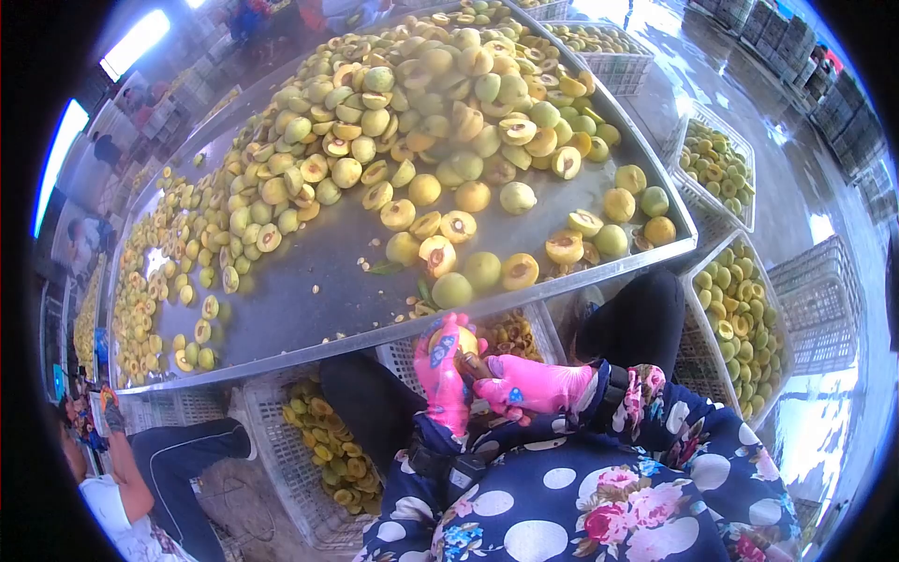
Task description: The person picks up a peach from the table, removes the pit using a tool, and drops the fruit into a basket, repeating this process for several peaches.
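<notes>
Left hand (pixel 444 370) in a bright pink, blue-patterned glove: raised nearly vertical, fingertips up, fingers curled in a grip. Right hand (pixel 520 381) in a matching pink glove: comes in sideways, knuckles toward the left palm; finger closure too small to read. Hands meet in front of the torso. Right forearm in navy floral, white-dotted sleeve (pixel 660 403), elbow bent; black band (pixel 615 384) at right wrist. Left forearm short in view, angled upward, dark band (pixel 448 466) below the glove.

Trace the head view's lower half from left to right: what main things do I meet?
Co-worker's dark-trousered leg, crate of cut fruit, left hand, right hand, right knee, full fruit crate, pale grey crate.
</notes>
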`<state>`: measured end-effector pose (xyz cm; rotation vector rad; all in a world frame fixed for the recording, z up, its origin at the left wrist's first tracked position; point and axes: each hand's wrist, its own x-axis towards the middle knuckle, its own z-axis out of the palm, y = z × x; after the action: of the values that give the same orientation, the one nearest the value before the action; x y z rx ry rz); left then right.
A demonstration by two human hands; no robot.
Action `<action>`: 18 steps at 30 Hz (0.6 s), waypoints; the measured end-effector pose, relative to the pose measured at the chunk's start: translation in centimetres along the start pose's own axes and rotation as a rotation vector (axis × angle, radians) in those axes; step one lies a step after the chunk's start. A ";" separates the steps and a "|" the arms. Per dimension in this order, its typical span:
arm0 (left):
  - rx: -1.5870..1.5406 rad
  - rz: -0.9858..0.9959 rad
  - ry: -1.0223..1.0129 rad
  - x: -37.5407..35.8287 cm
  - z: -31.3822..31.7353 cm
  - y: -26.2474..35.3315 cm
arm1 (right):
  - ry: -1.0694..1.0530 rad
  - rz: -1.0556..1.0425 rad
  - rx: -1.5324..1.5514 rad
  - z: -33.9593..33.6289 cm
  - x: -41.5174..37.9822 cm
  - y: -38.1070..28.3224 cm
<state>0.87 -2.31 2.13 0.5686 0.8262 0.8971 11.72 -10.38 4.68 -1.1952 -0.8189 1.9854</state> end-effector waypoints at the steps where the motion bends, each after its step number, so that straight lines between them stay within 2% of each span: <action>1: 0.003 -0.021 -0.013 0.1 -0.3 0.1 | -0.006 0.001 0.033 0.1 -0.1 -0.2; 4: 0.019 -0.079 -0.034 0.2 -0.8 0.4 | 0.069 0.082 -0.064 0.4 -0.4 -1.1; 8: -0.073 -0.073 -0.055 0.2 -0.7 0.7 | -0.090 0.039 0.232 0.0 -0.2 -0.6; 10: -0.075 0.008 -0.071 0.2 -0.4 0.8 | -0.136 0.014 0.439 0.7 -0.2 -0.9; 11: -0.074 0.050 -0.082 0.2 -0.4 0.9 | -0.140 -0.005 0.394 0.7 -0.3 -1.1; 13: -0.047 -0.061 -0.098 0.4 -0.9 0.8 | -0.145 -0.049 0.300 0.5 -0.6 -1.4; 16: -0.004 -0.179 -0.128 0.4 -1.2 1.3 | -0.001 0.114 0.136 -0.4 -0.2 -0.2; 18: 0.010 -0.221 -0.131 0.3 -1.2 1.3 | 0.001 0.088 0.147 -0.4 -0.2 0.0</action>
<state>-0.60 -1.24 2.31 0.5280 0.7585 0.6466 12.14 -10.46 4.57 -1.1645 -0.6172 2.0770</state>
